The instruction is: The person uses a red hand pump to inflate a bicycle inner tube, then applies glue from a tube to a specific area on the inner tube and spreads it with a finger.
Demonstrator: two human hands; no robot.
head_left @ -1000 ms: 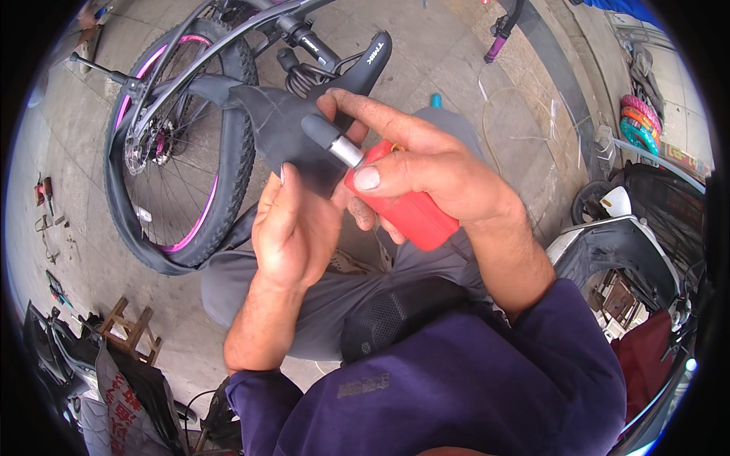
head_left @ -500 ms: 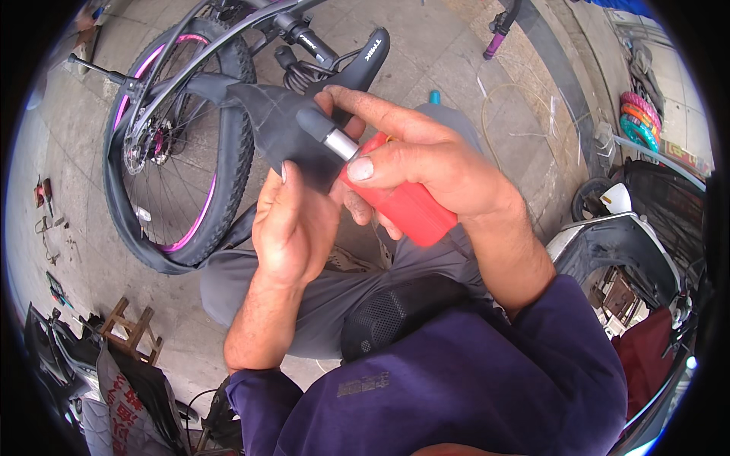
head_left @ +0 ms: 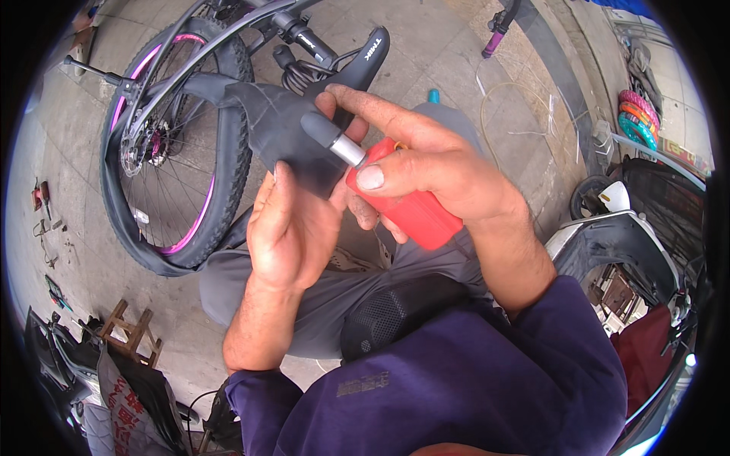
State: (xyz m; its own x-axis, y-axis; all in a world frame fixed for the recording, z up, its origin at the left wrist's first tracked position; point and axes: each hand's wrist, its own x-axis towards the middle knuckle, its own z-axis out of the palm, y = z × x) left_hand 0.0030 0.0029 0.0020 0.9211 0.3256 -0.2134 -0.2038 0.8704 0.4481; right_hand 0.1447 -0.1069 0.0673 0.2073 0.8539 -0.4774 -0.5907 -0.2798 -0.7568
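A flattened black rubber inner tube (head_left: 277, 133) stretches from the bicycle wheel into my left hand (head_left: 293, 243), which holds it from beneath with my thumb at its edge. My right hand (head_left: 449, 182) is closed on a red handheld tool (head_left: 422, 216) with a silver shaft and a dark grey rounded tip (head_left: 319, 129). The tip lies on or just over the rubber; contact is hard to tell. My right thumb presses on the red body, while my fingers reach over and under it, hiding part of the tube.
A bicycle wheel (head_left: 205, 228) with pink rim and its frame (head_left: 319, 49) lie upper left. A wooden stool (head_left: 133, 334) and small tools (head_left: 42, 201) are at left. A scooter (head_left: 623, 235) stands right, with coloured tyres or rings (head_left: 639, 114) behind it and a purple grip (head_left: 494, 42) above.
Over the last second there is only slight movement: both hands and the red tool shift a little, with the grips unchanged.
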